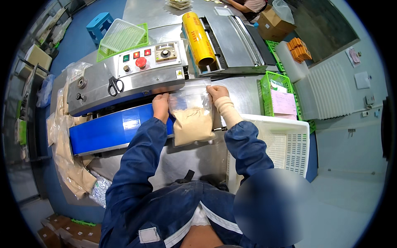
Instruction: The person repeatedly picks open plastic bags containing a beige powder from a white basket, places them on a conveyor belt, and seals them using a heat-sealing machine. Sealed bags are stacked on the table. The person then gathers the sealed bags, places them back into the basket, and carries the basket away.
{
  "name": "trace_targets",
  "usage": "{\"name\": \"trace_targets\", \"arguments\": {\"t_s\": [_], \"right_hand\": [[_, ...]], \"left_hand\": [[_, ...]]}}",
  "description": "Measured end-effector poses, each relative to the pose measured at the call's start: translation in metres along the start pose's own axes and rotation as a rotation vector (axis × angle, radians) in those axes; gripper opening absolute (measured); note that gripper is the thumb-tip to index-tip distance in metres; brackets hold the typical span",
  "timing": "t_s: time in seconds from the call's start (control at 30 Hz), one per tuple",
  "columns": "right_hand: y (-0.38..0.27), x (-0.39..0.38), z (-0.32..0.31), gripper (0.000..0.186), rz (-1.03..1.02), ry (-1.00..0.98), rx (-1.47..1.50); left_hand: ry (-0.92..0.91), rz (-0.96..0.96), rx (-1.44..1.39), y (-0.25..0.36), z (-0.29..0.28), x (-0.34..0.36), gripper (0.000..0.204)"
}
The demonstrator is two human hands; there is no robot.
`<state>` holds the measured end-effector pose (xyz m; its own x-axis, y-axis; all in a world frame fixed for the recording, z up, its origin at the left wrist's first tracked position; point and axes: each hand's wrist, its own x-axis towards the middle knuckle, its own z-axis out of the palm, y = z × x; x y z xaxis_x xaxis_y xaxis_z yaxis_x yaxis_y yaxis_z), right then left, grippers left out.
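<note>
Navy workwear [165,206] fills the foreground, part lost behind a blurred round patch [273,206]. Clear bag of tan powder [192,126] held between the hands, at the right end of a blue belt [109,129]. Left hand [161,107]: fingers pinched on the bag's upper left edge. Right hand [218,92]: thumb and fingers clamped on its upper right corner; undersides of both grips hidden. Right forearm partly covers a white basket [304,134]. Beyond, scissors [115,86] lie on a steel machine [151,81]. Co-worker [251,5] cut off at top.

On the metal table [248,93]: blue-belted machine [134,84], film wrapper [237,41], filled bags [70,165].
</note>
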<state>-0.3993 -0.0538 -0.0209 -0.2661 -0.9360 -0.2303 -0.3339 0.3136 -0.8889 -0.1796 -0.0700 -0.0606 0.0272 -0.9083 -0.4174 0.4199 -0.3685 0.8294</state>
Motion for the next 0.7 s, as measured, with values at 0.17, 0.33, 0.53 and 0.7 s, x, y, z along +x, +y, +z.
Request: {"name": "trace_targets", "arguments": {"t_s": [0.17,0.33,0.53,0.7], "right_hand": [[0.011,0.013,0.016,0.037,0.007,-0.001,-0.052],[-0.017,0.004,0.030,0.038,0.109,-0.097,-0.061],[-0.030,0.001,0.047,0.038,-0.045,-0.255,-0.200],[-0.047,-0.047,0.011,0.022,-0.416,-0.192,-0.283]], "left_hand": [[0.008,0.023,-0.009,0.004,-0.016,0.003,0.019],[0.059,0.069,-0.022,0.009,-0.038,0.005,0.019],[0.054,0.159,0.021,0.019,-0.087,-0.001,0.016],[0.336,0.659,0.447,0.071,-0.142,-0.049,0.017]]}}
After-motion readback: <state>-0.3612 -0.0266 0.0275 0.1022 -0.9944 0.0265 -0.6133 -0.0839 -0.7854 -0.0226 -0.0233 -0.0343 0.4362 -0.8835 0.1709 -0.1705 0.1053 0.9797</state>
